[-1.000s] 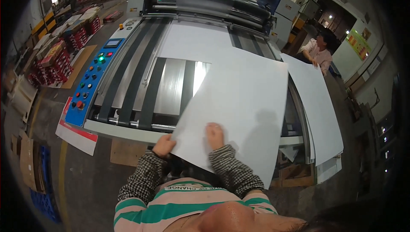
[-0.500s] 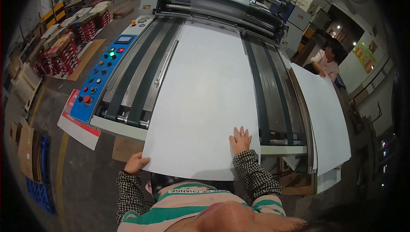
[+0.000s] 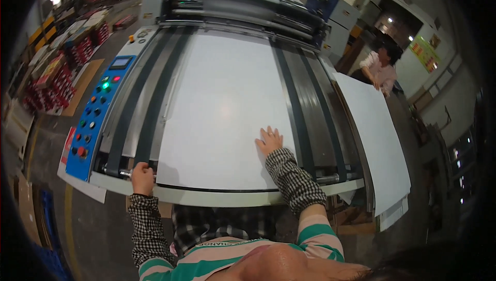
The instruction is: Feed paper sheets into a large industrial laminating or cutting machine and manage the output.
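A large white sheet (image 3: 222,105) lies flat along the middle of the machine's dark conveyor belts (image 3: 153,102), its far end at the rollers. My right hand (image 3: 269,141) rests open on the sheet near its right edge, fingers spread, a ring on one of them. My left hand (image 3: 142,178) is closed beside the sheet's near left corner, over the machine's pale front rail (image 3: 222,196). What its curled fingers hold, if anything, is hidden. Both forearms wear black-and-white checked sleeves.
A blue control panel (image 3: 95,110) with buttons and a small screen runs along the left. Dark rollers (image 3: 237,9) carry a translucent film at the far end. On the right stands a stack of white sheets (image 3: 380,141), touched by another person (image 3: 380,69). Red-edged stacks (image 3: 51,77) sit far left.
The sheet has slid forward, its near edge now at the front rail. My right hand has gone forward with it. My left hand has left the sheet's corner and moved left and up.
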`<action>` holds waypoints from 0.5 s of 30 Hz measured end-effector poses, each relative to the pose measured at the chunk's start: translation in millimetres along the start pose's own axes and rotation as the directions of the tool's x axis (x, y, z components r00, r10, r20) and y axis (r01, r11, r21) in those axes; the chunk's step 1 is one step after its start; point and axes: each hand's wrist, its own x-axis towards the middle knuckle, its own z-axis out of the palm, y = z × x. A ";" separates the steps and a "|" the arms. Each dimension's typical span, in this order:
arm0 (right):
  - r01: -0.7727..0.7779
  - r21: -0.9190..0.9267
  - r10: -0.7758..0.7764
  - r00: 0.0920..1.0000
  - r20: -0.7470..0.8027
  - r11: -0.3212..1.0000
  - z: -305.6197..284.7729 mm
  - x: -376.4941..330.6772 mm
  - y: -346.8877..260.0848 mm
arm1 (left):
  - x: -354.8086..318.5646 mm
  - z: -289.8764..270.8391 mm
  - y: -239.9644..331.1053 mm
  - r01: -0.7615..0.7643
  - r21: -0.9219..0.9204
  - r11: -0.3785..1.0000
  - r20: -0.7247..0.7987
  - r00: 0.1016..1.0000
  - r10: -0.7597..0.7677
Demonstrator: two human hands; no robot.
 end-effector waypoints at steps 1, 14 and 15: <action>0.092 0.212 -0.084 0.995 -0.045 0.973 0.3 11.4 2.4 | 6.0 2.7 1.2 -0.113 0.074 0.991 -0.099 0.988 0.120; -0.959 -0.175 0.851 0.279 -0.444 0.223 -143.6 -180.7 284.9 | 9.0 -16.1 -29.0 -0.146 0.039 0.988 -0.133 0.980 0.150; -0.940 -0.186 0.929 0.321 -0.185 0.287 -156.5 -190.3 300.0 | 19.9 -9.9 -41.2 -0.233 0.055 0.971 -0.104 0.966 0.237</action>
